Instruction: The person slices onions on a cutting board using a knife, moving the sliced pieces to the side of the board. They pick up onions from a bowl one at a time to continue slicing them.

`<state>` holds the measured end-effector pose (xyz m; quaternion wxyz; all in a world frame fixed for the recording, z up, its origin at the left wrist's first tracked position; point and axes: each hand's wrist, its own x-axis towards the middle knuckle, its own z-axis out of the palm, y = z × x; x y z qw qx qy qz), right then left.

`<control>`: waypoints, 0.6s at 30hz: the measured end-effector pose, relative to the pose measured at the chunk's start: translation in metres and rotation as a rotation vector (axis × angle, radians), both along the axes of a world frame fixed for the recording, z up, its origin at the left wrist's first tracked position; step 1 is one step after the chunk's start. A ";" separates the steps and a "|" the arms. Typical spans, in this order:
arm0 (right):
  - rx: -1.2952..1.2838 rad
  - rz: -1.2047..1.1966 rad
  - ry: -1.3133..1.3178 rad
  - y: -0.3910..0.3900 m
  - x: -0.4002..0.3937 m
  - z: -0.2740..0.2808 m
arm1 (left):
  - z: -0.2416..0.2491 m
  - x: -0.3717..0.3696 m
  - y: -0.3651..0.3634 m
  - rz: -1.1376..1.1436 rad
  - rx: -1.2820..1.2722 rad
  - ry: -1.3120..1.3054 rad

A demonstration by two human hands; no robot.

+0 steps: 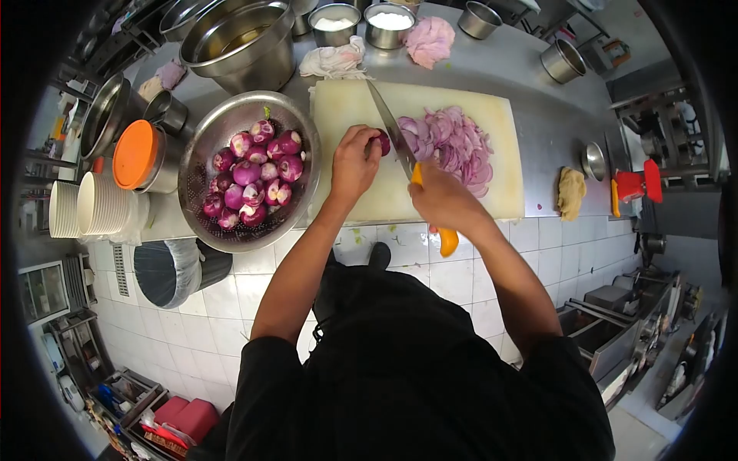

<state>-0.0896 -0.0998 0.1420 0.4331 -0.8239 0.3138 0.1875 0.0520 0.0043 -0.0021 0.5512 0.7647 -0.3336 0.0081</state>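
My left hand point(356, 160) grips a red onion point(382, 143) against the cutting board point(338, 107), its fingers curled over it. Closed round the orange handle of a knife point(390, 123) is my right hand point(443, 195). The blade points away from me and stands just right of the onion; whether it touches is hard to tell. To the right of the blade lies a heap of sliced red onion point(453, 142). Left of the board, a perforated metal colander point(201, 142) holds several peeled red onions point(247, 173).
A large metal pot point(269, 65), a white cloth point(333, 60), a pink cloth point(430, 41) and metal containers line the back. An orange-lidded container point(135, 155) and stacked white bowls point(100, 203) stand left. A yellow cloth point(571, 194) and small metal bowl point(593, 162) lie right.
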 end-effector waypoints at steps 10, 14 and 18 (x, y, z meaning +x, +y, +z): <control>-0.065 -0.038 -0.183 -0.011 0.044 -0.075 | -0.011 0.003 -0.002 0.028 -0.058 -0.038; -0.028 -0.001 -0.128 -0.021 0.044 -0.037 | -0.009 0.002 -0.001 0.026 -0.035 0.009; -0.014 -0.012 -0.026 0.003 0.010 -0.003 | 0.000 0.000 -0.001 0.032 -0.025 0.078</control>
